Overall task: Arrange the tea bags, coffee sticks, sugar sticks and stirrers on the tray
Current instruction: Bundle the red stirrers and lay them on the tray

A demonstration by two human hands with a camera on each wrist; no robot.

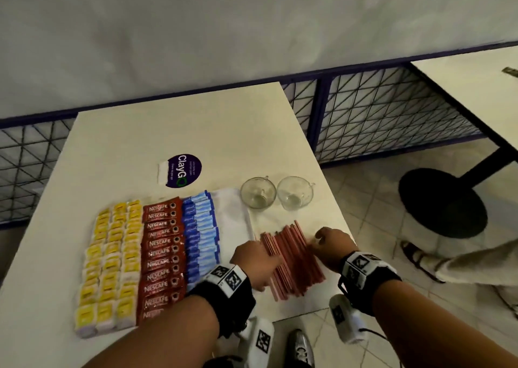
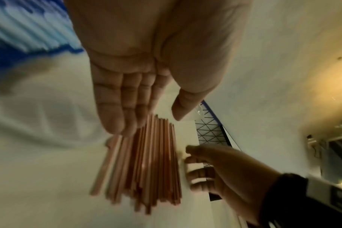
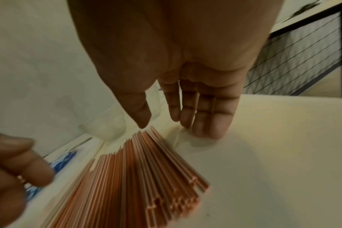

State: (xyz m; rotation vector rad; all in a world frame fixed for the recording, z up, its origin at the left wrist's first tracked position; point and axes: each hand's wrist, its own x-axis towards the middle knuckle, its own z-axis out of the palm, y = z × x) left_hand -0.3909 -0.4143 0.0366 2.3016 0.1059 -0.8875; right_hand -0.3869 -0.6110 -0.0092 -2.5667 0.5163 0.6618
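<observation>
A loose bundle of reddish stirrers (image 1: 297,258) lies on the table just right of the white tray (image 1: 232,213). My left hand (image 1: 259,266) sits at the bundle's left side, with straight fingers (image 2: 117,117) over the stirrers (image 2: 150,166). My right hand (image 1: 326,244) is at the bundle's right side, its fingertips (image 3: 207,129) touching the table beside the stirrers (image 3: 139,177). Neither hand holds anything. The tray carries rows of yellow tea bags (image 1: 112,261), red coffee sticks (image 1: 164,255) and blue sugar sticks (image 1: 200,236).
Two empty glass cups (image 1: 258,192) (image 1: 295,192) stand just beyond the stirrers. A round purple sticker (image 1: 183,170) is on the table further back. The table's front right edge (image 1: 308,314) is close behind the stirrers. Another table's black base (image 1: 443,202) and a person's sandalled foot (image 1: 414,258) are at right.
</observation>
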